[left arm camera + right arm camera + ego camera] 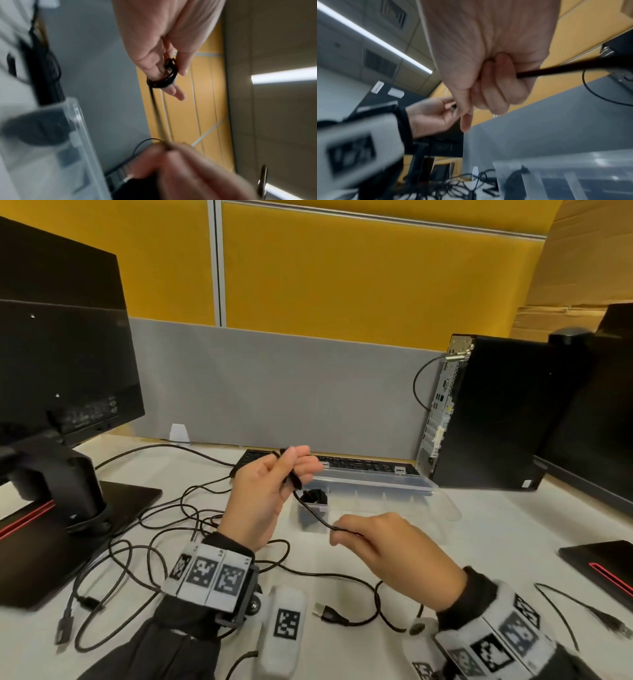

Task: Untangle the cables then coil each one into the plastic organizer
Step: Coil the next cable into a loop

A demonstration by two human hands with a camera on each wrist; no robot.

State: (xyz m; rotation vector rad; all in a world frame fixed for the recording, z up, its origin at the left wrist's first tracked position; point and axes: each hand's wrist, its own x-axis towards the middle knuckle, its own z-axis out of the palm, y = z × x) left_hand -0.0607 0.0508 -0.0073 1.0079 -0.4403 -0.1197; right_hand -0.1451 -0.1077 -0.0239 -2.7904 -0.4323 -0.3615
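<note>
Presently catalogued: one thin black cable [313, 513], in hand, part-coiled.

Location. Held above the bench [479, 542], in front of the clear plastic organizer [424, 510]. Several small loops [163, 75] sit round the extended fingers [176, 93] of the left hand [263, 494], with the thumb pressing them in place. From there a single strand drops to the right hand [387, 542], whose fingers [503, 86] are curled shut round it, the cable leaving the fist sideways. The free remainder appears to trail onto the bench toward a USB plug [325, 609]; the route under the hand is hidden.

Handling, judged. Light, limp, no stiffness to speak of; it takes a tight loop readily but will likely spring open if the thumb lifts. The smooth jacket should slide through a loose fist, which suits feeding. Not fragile along its length; the joint at the plug is the part to spare from sharp bends.

Where to hold. Pinch across all turns of the coil at one side, not a single turn. Guide the strand close to the coil so each wrap lies flat. Take the plug by its body last.

Associated items. One dark coiled bundle [315, 496] already lies in the organizer's leftmost compartment; the remaining compartments look free. Further loose black cables [137, 556] lie tangled on the bench to the left, near the monitor stand [78, 494].
</note>
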